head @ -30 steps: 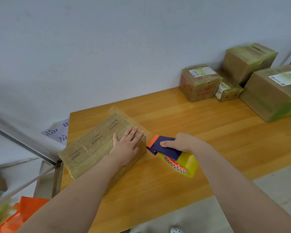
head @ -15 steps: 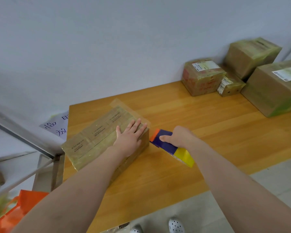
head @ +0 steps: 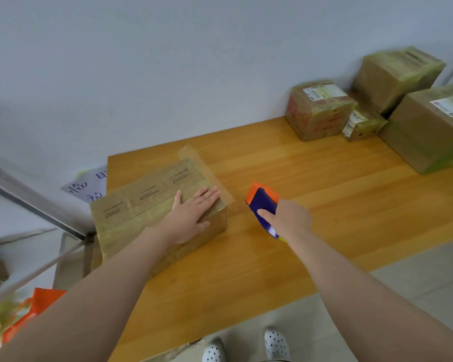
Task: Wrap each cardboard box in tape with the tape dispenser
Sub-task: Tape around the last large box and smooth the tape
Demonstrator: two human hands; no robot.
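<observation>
Cardboard box [head: 152, 212] under flat left hand [head: 191, 218], right hand [head: 288, 220] gripping tape dispenser [head: 263, 205]

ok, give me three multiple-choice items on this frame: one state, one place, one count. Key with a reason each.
1. The left hand on the long tape-wrapped cardboard box is: A. flat, fingers straight; B. a fist; C. pinching a flap.
2. The orange-and-blue plastic tape dispenser is: A. on top of that box; B. right of it, gripped by the right hand; C. on the floor.
3. How many taped cardboard boxes stand grouped at the wooden table's far right? A. two; B. four; C. six.
Key: 1 A, the palm lies flat on the box top. 2 B, the fingers curl round it, clear of the box. 3 B, four stand by the white wall.
</observation>
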